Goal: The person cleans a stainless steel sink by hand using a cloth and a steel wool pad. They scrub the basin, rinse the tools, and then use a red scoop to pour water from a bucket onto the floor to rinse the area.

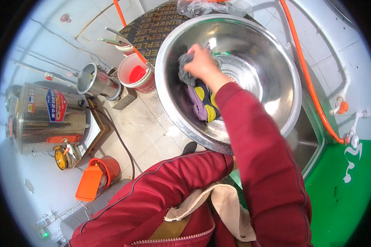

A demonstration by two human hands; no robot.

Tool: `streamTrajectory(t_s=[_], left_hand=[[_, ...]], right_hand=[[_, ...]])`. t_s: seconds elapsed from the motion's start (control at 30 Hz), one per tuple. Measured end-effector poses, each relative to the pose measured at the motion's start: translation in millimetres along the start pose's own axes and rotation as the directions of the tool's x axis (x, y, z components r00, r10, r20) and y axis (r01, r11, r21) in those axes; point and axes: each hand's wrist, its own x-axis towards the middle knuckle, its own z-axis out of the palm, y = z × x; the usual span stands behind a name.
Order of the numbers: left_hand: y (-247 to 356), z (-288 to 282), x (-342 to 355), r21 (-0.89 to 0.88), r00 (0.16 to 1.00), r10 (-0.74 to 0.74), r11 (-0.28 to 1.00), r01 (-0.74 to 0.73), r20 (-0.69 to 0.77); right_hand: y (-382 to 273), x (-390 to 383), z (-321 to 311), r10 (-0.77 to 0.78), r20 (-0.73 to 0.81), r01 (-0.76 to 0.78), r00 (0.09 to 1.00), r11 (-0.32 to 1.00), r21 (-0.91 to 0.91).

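Right hand (202,65)'s clamped on the gray cloth (186,69), far left in the metal bowl (272,61); purple cloth (196,103) and yellow-black cloth (206,100) aren't picked up yet. Left hand's hidden, can't tell its grip.

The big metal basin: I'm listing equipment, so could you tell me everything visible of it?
The basin is round, deep and wide-mouthed, its shiny silver walls looking like stainless steel, with a paler rim. It sits mouth up; its support is hidden. A purple cloth and a yellow-and-dark cloth lie inside toward the left, where the right grip holds a grey cloth. The right sleeve hides part of the near rim.
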Motion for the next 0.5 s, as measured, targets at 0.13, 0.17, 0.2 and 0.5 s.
streamTrajectory(t_s=[0.13, 0.17, 0.2, 0.5], left_hand=[[6.7, -10.7, -17.1, 0.351, 0.940, 0.336, 0.874, -0.335, 0.061], [8.3, -14.1, -21.0, 0.702, 0.704, 0.651, 0.359, -0.615, 0.284], [11.9, -16.2, -20.9, 0.793, 0.457, 0.754, -0.138, -0.594, 0.473], [12.5, 71.2, 35.3, 0.228, 0.992, -0.070, 0.969, 0.092, -0.101]], right_hand=[[28.9, -17.2, -85.7, 0.015, 0.012, -0.019, 1.000, 0.656, 0.755], [44.5, -40.7, -118.2, -0.112, -0.036, 0.089, 0.993, 0.517, 0.851], [61.7, -68.8, -146.9, -0.115, -0.104, 0.143, 0.988, 0.415, 0.898], [265.1, -351.7, -229.3, 0.501, -0.383, 0.216, 0.776, 0.360, 0.908]])
